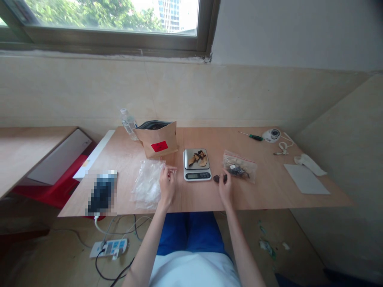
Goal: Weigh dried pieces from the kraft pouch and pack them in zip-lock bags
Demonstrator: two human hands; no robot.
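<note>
My left hand rests at the right edge of some clear plastic bags, its fingers loosely bent and apart, with nothing visible in them. My right hand is closed at the fingertips on a dark, wrinkled dried fruit, one of a small dark group on the table; its exact kind is unclear. Between my hands stands a kitchen scale, with several brown and tan dried slices on its plate. Just right of my right hand lies a zip bag with dark, stringy dried pieces inside.
Behind the plastic bags stands an open kraft pouch with a red label, beside a water bottle. A blurred phone lies left. At right are a screwdriver, a white camera and a white sheet.
</note>
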